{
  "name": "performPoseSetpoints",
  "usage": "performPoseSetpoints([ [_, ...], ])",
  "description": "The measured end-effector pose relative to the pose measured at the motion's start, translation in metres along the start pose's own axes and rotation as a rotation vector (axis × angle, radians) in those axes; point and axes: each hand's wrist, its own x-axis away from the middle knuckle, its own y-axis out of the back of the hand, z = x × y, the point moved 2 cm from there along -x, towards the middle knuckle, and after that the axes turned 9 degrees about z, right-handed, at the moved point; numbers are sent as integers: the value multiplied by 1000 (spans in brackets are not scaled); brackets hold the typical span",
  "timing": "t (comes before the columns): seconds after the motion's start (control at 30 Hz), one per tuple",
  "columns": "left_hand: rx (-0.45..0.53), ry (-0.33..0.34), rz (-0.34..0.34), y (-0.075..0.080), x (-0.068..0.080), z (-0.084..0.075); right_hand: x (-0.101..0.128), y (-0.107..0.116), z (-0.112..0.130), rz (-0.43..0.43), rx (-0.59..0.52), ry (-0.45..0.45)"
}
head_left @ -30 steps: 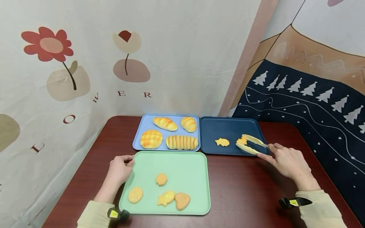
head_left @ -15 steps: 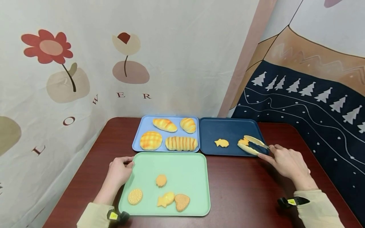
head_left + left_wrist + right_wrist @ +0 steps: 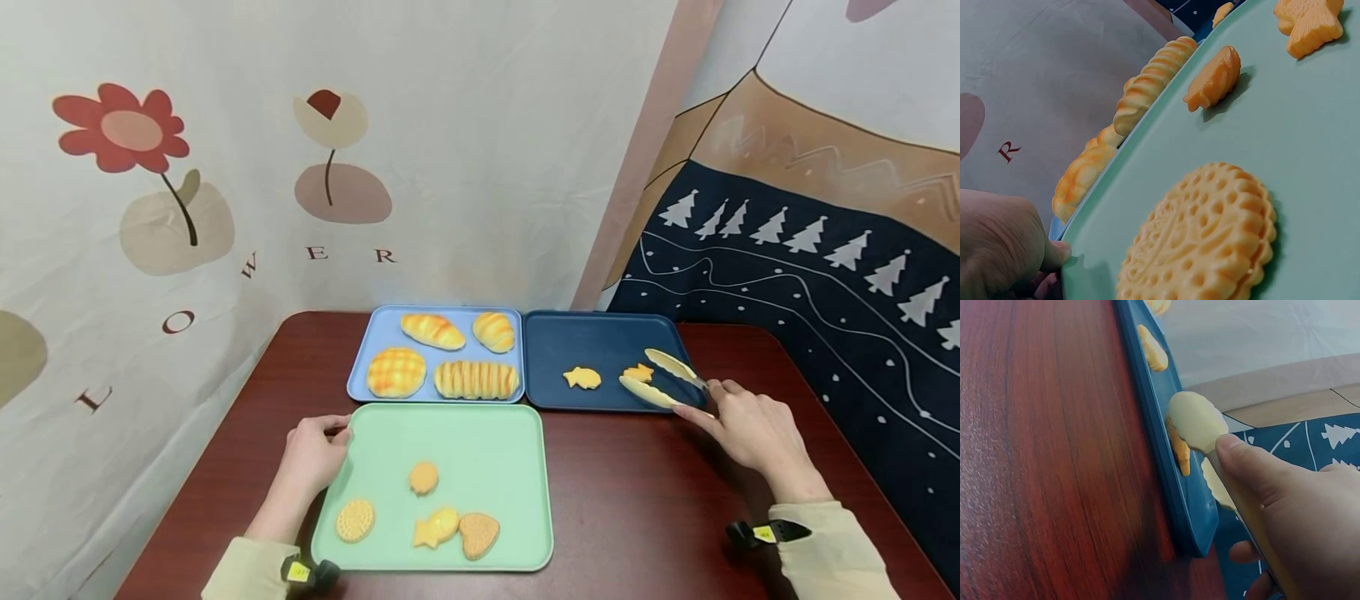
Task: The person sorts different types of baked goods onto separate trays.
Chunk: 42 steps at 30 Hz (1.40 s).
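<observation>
A: Where is the right hand (image 3: 750,425)?

B: On the dark wooden table (image 3: 637,500), its fingers curled round the cream plastic tongs (image 3: 663,379), whose long axis runs toward ten o'clock. The blades stand apart, with the small orange star-shaped biscuit (image 3: 639,372) between their tips on the dark blue tray (image 3: 600,337).

A: And the other hand?

B: The left hand (image 3: 315,450) grips the nine o'clock rim of the mint-green tray (image 3: 480,433); it is far from the star.

A: Counts?

B: Two biscuits on the dark tray: the star and a fish-shaped biscuit (image 3: 582,378) at its nine o'clock. Four on the green tray. Four bread rolls on the light blue tray (image 3: 360,367).
</observation>
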Motion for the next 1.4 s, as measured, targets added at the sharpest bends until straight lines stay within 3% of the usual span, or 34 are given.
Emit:
performPoseSetpoints([
  [0.2, -6, 3, -5, -1, 1, 1, 2, -1, 6, 13, -16, -17],
  [0.4, -11, 8, -5, -1, 2, 2, 7, 3, 19, -29, -33, -4],
  [0.8, -1, 5, -1, -2, 1, 5, 10, 19, 77, -79, -21, 97],
  [1.4, -1, -10, -6, 0, 0, 0, 12, 13, 136, -148, -23, 237],
])
